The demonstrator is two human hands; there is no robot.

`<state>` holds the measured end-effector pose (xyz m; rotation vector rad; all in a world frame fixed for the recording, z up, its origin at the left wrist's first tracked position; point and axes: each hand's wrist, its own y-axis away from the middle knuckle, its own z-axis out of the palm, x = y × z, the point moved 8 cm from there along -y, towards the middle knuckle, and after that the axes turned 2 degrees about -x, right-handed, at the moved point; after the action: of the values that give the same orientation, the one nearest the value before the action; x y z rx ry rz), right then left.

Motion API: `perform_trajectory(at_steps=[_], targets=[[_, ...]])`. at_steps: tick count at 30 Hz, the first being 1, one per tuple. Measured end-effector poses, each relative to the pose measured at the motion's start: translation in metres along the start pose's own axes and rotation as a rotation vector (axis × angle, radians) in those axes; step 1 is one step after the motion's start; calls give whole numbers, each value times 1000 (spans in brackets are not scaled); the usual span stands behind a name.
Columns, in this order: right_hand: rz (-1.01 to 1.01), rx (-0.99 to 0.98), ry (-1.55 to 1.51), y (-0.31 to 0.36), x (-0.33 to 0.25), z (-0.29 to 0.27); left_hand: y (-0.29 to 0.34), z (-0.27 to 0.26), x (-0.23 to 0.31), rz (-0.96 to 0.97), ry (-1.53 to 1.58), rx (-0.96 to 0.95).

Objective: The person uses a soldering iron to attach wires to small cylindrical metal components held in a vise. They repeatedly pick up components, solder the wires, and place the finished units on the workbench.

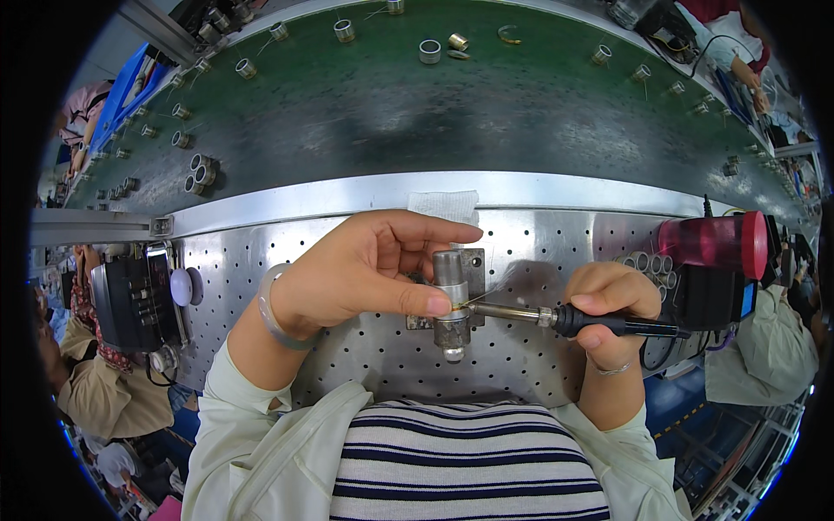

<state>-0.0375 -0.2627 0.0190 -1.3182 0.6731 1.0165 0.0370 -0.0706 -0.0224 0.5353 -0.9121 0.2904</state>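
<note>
In front of me a metal ring (453,295) sits around a steel post (449,267) on a small fixture plate (474,260). My left hand (369,269) comes in from the left. Its thumb presses the ring's side, the index finger stretches past the post's top, and the other fingers curl behind, partly hidden. A soldering iron (569,319) lies in the closed fingers of my right hand (615,308). Its tip points left and meets the ring beside my thumb. A thin wire (491,293) sticks out from the ring toward the right.
A perforated metal worktop (365,365) bears the fixture. Beyond its rail runs a green conveyor belt (365,113) with several metal rings. At right stand more rings (647,265), a red-capped container (712,245) and a black box (708,295). Another black device (135,300) stands left.
</note>
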Motion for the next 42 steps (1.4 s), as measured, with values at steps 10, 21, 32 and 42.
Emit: perform_trajectory(at_steps=[10, 21, 32, 42], targets=[[-17, -51, 75, -4, -5, 4, 0, 2, 0, -13, 3, 1], [-7, 90, -93, 2, -2, -10, -8, 2, -2, -3, 125, -126], [62, 121, -24, -1, 1, -8, -16, 0, 1, 116, 145, -251], [155, 165, -27, 2, 0, -7, 94, -194, 143, 538, -1313, 1236]])
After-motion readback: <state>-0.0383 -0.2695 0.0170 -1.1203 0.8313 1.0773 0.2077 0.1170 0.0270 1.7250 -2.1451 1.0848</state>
